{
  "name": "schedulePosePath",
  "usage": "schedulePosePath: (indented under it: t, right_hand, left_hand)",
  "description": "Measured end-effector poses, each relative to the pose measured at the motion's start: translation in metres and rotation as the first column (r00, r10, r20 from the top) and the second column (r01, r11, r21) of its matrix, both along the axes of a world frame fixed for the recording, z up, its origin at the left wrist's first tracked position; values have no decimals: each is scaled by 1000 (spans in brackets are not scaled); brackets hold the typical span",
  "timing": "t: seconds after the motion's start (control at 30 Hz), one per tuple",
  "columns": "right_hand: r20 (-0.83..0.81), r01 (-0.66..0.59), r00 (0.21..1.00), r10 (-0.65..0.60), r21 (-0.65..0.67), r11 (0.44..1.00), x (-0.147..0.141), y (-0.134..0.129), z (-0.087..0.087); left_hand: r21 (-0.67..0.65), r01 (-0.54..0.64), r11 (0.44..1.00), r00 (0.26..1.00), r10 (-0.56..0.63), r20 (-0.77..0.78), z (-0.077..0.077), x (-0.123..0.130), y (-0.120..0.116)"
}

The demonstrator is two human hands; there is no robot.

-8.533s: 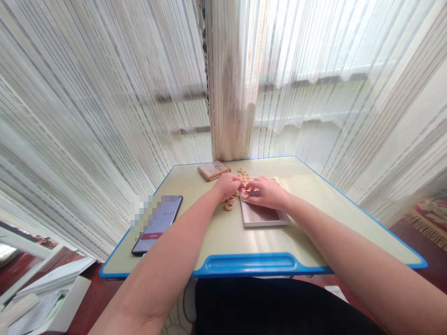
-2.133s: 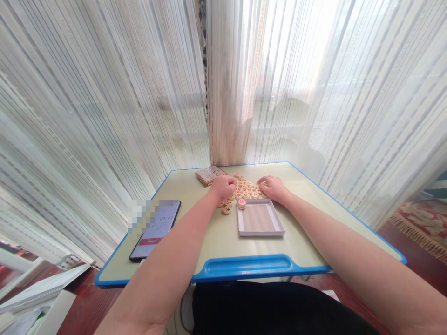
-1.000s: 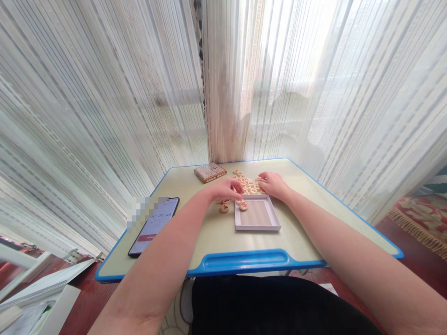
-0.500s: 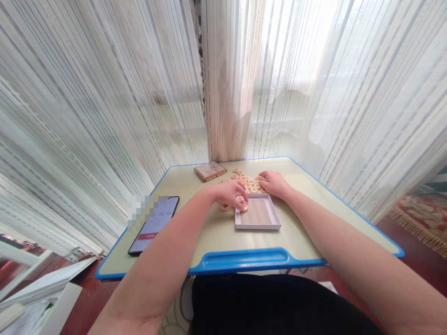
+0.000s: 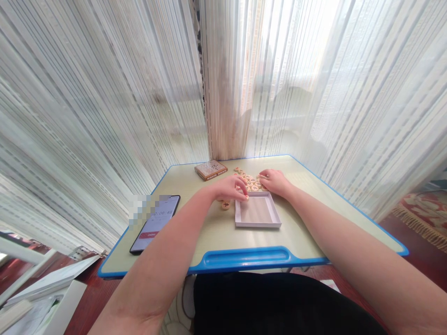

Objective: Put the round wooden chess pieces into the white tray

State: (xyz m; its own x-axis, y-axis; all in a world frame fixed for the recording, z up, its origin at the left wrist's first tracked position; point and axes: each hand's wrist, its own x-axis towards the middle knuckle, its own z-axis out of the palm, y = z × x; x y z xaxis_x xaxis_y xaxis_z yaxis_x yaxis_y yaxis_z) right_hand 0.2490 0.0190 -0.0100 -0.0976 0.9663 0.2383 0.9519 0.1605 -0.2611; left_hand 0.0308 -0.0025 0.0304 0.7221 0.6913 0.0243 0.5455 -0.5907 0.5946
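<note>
Blue front groove (image 5: 246, 256): along the near edge of the desk (image 5: 216, 237).
Phone (image 5: 150, 232): flat, lit, partly behind the left forearm (image 5: 183, 237); a wide elbow swing could probably nudge it.
Shallow white box (image 5: 258, 225): lies uncovered between the forearms; a bump on its low wall might slide it.
Black-marked piece (image 5: 226, 205): outside the box, just below the left wrist, where a dropping wrist could catch it.
Left hand (image 5: 232, 187): thumb and fingers nearly together, apparently pinching a small piece (image 5: 246, 197) at the box's far-left corner; a loose, edge-on pinch could let it slip or roll.
Right hand (image 5: 277, 182): fingers loosely curled at the pile's right edge; cannot tell whether they grip anything.
Pile of pieces (image 5: 254, 188): beyond the box, partly hidden by the left hand; careless fingers might scatter it.
Printed box (image 5: 211, 170): back left, clear of both hands.
</note>
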Motion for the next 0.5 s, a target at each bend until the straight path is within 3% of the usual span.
schedulePosePath:
  t: [0.5]
  right_hand:
    - [-2, 3, 1000, -3, -8, 1000, 2, 2, -1]
  left_hand:
    - [62, -75, 995, 997, 76, -30, -6, -3, 8]
